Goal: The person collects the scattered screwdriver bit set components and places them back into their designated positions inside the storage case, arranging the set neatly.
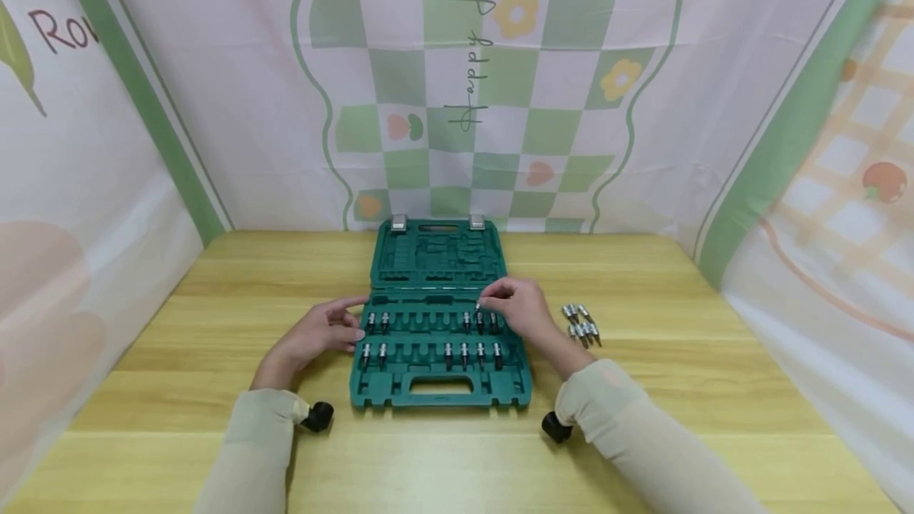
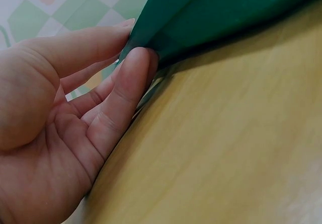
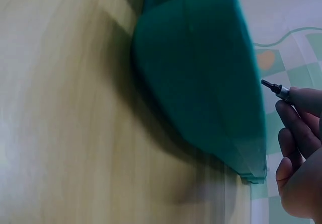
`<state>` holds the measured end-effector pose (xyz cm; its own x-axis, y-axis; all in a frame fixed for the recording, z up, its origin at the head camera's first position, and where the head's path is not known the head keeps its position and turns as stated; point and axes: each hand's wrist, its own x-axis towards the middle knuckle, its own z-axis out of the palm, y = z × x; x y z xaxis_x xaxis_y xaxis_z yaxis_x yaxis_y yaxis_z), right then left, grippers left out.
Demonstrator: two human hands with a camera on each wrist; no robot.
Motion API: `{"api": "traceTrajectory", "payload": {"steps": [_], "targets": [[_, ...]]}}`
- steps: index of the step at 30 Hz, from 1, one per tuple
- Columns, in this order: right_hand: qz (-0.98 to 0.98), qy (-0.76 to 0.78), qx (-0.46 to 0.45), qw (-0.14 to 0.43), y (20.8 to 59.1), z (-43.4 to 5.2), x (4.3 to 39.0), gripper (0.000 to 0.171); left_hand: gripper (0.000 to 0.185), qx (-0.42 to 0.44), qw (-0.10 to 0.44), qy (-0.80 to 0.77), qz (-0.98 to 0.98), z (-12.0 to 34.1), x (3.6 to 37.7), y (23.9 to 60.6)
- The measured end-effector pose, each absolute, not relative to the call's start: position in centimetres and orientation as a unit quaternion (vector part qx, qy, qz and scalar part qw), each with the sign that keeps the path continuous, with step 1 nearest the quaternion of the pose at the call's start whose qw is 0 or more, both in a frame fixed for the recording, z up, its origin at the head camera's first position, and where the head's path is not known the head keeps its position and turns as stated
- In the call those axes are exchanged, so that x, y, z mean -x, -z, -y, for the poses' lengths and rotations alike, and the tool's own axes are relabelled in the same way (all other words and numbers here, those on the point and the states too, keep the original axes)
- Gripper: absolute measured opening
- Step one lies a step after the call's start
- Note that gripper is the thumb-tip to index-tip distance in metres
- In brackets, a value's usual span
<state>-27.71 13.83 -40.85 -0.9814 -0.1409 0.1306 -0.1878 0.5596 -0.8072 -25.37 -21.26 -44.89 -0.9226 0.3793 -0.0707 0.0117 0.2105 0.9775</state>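
Note:
An unfolded green plastic tool case (image 1: 441,399) lies on the table, with several hex-tipped bit sockets (image 1: 464,354) standing in its two slotted rows. Over the right end of the back row, my right hand (image 1: 521,306) pinches a bit socket between thumb and fingertips. The right wrist view shows that bit socket (image 3: 275,88), silver at the held end, its dark tip pointing away from the fingers. At the case's left side, my left hand (image 1: 314,333) touches the wall with loosely extended fingers (image 2: 133,75); some fingertips are hidden behind the edge.
Several loose bit sockets (image 1: 581,325) lie in a small group on the wooden table (image 1: 643,419), right of the case. Behind the case, its lid (image 1: 437,256) lies unfolded with two metal latches. A patterned cloth (image 1: 471,86) hangs at the back and sides.

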Motion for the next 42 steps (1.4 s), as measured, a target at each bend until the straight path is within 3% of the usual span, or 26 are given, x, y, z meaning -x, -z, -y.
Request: {"api": "traceTrajectory", "payload": {"steps": [18,42], "targets": [[0.885,-0.445,-0.134,-0.019,41.5,-11.6,27.7,0.005,0.064,-0.130,0.152,-0.614,-0.763,21.2,25.2,44.7],[0.929,-0.335,-0.153,-0.032,40.7,-9.9,28.0,0.005,0.064,-0.121,0.151,-0.614,-0.765,21.1,25.0,44.4]]}}
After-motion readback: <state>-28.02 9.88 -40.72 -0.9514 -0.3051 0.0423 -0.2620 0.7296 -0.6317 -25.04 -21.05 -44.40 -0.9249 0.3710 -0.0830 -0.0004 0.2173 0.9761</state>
